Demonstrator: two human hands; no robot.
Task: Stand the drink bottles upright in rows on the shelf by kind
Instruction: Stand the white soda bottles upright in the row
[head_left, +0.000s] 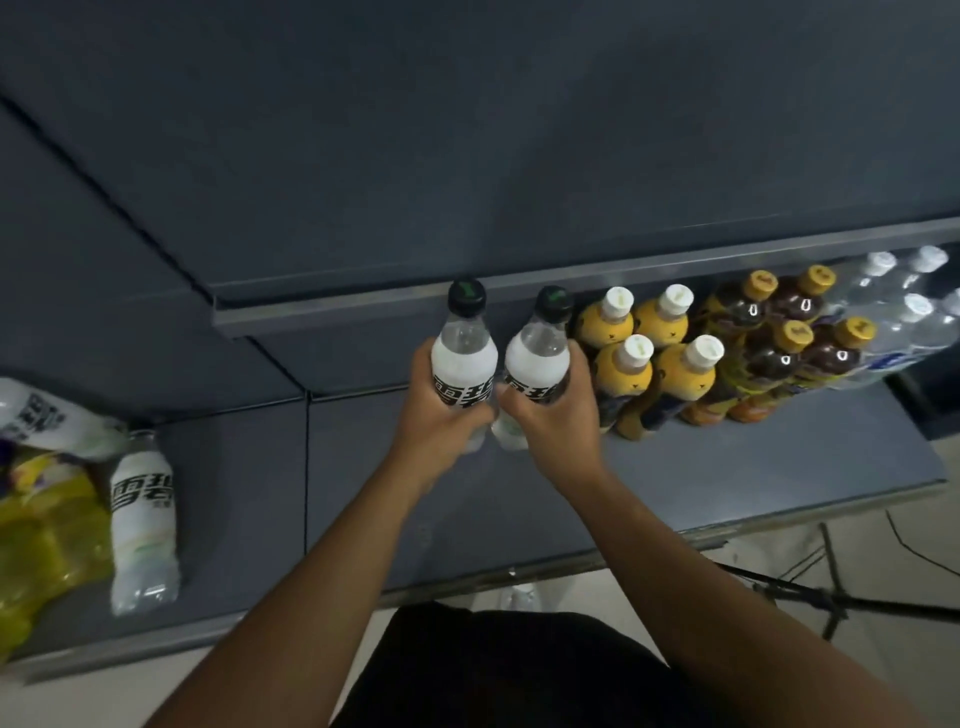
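My left hand (434, 421) grips one white-labelled, black-capped soda bottle (464, 353) and my right hand (550, 415) grips a second one (537, 358). Both bottles are upright, side by side, at the back of the grey shelf (727, 467), just left of the standing rows. Those rows hold yellow bottles with white caps (652, 358), then dark bottles with gold caps (784, 332), then clear water bottles with white caps (904, 317). Another white soda bottle (143, 519) lies on its side at the shelf's left.
At the far left lies a heap with yellow plastic wrap (47, 535) and another white soda bottle (36, 415). An upper shelf's edge (519, 283) hangs over the back row. Below the shelf front, a black tripod and cables (831, 592) stand on the floor.
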